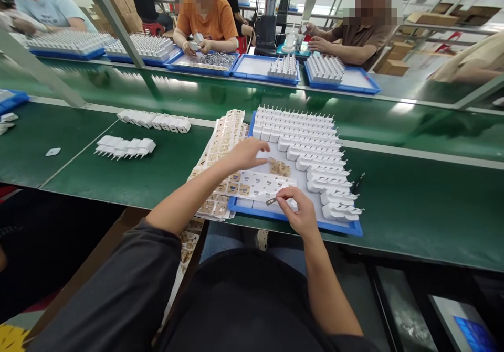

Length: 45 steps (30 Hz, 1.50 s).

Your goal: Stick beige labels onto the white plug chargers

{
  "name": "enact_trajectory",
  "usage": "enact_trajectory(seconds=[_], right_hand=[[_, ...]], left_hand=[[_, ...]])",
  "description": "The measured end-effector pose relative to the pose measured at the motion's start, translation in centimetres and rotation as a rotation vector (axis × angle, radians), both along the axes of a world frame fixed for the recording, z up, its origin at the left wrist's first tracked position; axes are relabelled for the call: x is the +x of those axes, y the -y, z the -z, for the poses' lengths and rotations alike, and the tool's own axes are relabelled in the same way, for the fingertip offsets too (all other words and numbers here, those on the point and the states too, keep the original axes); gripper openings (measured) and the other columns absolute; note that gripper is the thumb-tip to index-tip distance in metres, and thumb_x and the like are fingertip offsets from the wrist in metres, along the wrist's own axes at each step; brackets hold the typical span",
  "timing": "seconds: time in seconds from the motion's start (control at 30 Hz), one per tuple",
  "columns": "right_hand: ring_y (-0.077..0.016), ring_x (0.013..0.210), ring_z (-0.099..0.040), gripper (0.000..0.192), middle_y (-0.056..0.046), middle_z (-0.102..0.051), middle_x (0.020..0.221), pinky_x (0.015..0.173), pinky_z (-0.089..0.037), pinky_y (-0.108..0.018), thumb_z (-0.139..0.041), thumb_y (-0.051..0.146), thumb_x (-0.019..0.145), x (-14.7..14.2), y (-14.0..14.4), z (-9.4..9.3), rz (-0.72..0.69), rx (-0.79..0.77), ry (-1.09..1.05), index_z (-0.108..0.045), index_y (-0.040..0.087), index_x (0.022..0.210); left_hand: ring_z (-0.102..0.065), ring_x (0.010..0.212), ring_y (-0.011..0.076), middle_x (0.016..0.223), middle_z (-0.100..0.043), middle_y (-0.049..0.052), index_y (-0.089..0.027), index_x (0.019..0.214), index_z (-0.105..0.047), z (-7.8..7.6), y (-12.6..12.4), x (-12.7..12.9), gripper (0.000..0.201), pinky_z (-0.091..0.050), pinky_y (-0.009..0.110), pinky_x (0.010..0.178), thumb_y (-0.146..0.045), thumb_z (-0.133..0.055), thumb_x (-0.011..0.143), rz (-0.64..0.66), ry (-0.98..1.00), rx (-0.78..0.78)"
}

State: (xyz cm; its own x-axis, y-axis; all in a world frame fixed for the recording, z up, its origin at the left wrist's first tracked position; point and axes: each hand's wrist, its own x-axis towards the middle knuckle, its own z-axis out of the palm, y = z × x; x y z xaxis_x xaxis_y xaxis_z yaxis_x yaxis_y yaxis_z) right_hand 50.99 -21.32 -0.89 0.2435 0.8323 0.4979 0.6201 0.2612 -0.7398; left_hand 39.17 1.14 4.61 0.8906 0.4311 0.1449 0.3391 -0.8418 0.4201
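A blue tray (356, 230) lies on the green bench in front of me, with several rows of white plug adapters (311, 137) standing prongs up in it. My left hand (246, 152) reaches over the tray's left part, fingertips pinching at a small tan part next to a little pile of tan circuit boards (280, 168). My right hand (301, 210) is at the tray's near edge and pinches a small dark flat piece (271, 201) between thumb and forefinger. Under both hands lies a white blister sheet (260, 184) with tan boards in its pockets.
Stacked blister sheets of boards (222, 142) lie left of the tray. Two rows of white adapters (153, 120) (125, 146) lie further left on the bench. A dark pen-like tool (358, 181) lies right of the tray. Across a green conveyor (236, 97), other people work at blue trays (340, 82).
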Motion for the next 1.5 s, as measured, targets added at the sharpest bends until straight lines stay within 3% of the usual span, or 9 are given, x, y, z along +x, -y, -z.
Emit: enact_trajectory(seconds=[0.2, 0.37, 0.5, 0.63, 0.73, 0.83, 1.03, 1.37, 1.5], right_hand=[[-0.0193, 0.081, -0.066, 0.006, -0.005, -0.071, 0.085, 0.074, -0.055, -0.035, -0.061, 0.021, 0.092, 0.1, 0.1, 0.1, -0.031, 0.014, -0.030, -0.065, 0.022, 0.089], [-0.0202, 0.090, -0.067, 0.007, -0.006, -0.071, 0.093, 0.080, -0.055, -0.036, -0.064, 0.018, 0.092, 0.3, 0.1, 0.3, -0.054, 0.051, -0.025, -0.068, 0.023, 0.090], [-0.0217, 0.096, -0.067, 0.007, -0.007, -0.071, 0.098, 0.086, -0.054, -0.039, -0.066, 0.019, 0.091, 0.6, 0.1, 0.8, -0.042, 0.100, -0.142, -0.070, 0.024, 0.091], [-0.0209, 0.094, -0.067, 0.010, -0.005, -0.071, 0.094, 0.083, -0.054, -0.037, -0.067, 0.017, 0.092, 0.1, 0.3, 0.7, -0.123, 0.140, -0.384, -0.070, 0.026, 0.095], [-0.0187, 0.088, -0.067, 0.014, -0.002, -0.071, 0.090, 0.080, -0.054, -0.035, -0.067, 0.016, 0.092, -1.4, 0.7, -0.2, -0.252, 0.119, -0.518, -0.070, 0.027, 0.098], [-0.0179, 0.085, -0.066, 0.013, -0.002, -0.071, 0.089, 0.078, -0.053, -0.034, -0.067, 0.016, 0.092, -3.4, 1.2, -1.2, -0.349, 0.075, -0.557, -0.070, 0.027, 0.098], [-0.0166, 0.082, -0.066, 0.008, -0.001, -0.069, 0.086, 0.076, -0.052, -0.031, -0.069, 0.018, 0.091, -5.1, 1.4, -1.1, -0.315, 0.008, -0.545, -0.070, 0.026, 0.094], [-0.0161, 0.085, -0.064, 0.006, 0.000, -0.068, 0.087, 0.079, -0.051, -0.030, -0.071, 0.020, 0.090, -4.8, 2.3, -1.9, -0.247, -0.028, -0.668, -0.071, 0.026, 0.092], [-0.0153, 0.087, -0.063, 0.005, 0.000, -0.068, 0.088, 0.080, -0.050, -0.028, -0.074, 0.023, 0.089, -4.9, 2.1, -3.1, -0.054, 0.006, -0.774, -0.071, 0.026, 0.091]], left_hand=[[-0.044, 0.131, 0.0407, 0.149, -0.046, 0.024, -0.014, 0.123, -0.064, 2.3, 5.0, 9.8, 0.050, -0.038, 0.049, 0.101, -0.030, -0.080, 0.078, 0.082, 0.087, 0.337], [-0.044, 0.132, 0.0406, 0.152, -0.044, 0.022, -0.013, 0.104, -0.064, 3.0, 6.1, 11.5, 0.027, -0.039, 0.050, 0.101, -0.013, -0.075, 0.079, 0.063, 0.155, 0.301], [-0.061, 0.103, 0.0269, 0.112, -0.067, 0.011, -0.018, 0.098, -0.058, 1.5, 6.1, 7.2, 0.026, -0.049, 0.041, 0.089, -0.017, -0.076, 0.079, 0.071, 0.295, -0.165], [-0.064, 0.086, 0.0165, 0.096, -0.063, 0.002, -0.021, 0.103, -0.053, 0.7, 7.2, 0.2, 0.047, -0.053, 0.029, 0.076, -0.036, -0.085, 0.073, -0.018, 0.540, -0.826], [-0.066, 0.087, 0.0167, 0.097, -0.065, 0.002, -0.023, 0.117, -0.051, 1.7, 9.0, -4.1, 0.060, -0.055, 0.028, 0.076, -0.037, -0.087, 0.071, -0.086, 0.660, -1.178], [-0.069, 0.093, 0.0182, 0.106, -0.067, 0.004, -0.024, 0.125, -0.054, 3.5, 10.7, -6.6, 0.066, -0.057, 0.031, 0.082, -0.033, -0.089, 0.070, -0.076, 0.738, -1.321], [-0.071, 0.104, 0.0211, 0.116, -0.070, 0.008, -0.024, 0.113, -0.056, 5.6, 12.8, -8.8, 0.045, -0.059, 0.031, 0.085, -0.026, -0.084, 0.078, -0.075, 0.709, -1.051], [-0.070, 0.117, 0.0226, 0.125, -0.070, 0.012, -0.024, 0.124, -0.056, 5.4, 14.5, -9.4, 0.045, -0.061, 0.035, 0.095, -0.021, -0.079, 0.084, -0.099, 0.730, -0.498], [-0.069, 0.119, 0.0237, 0.124, -0.070, 0.014, -0.023, 0.126, -0.054, 5.2, 14.6, -9.3, 0.048, -0.061, 0.035, 0.093, -0.020, -0.078, 0.084, -0.046, 0.784, -0.350]])
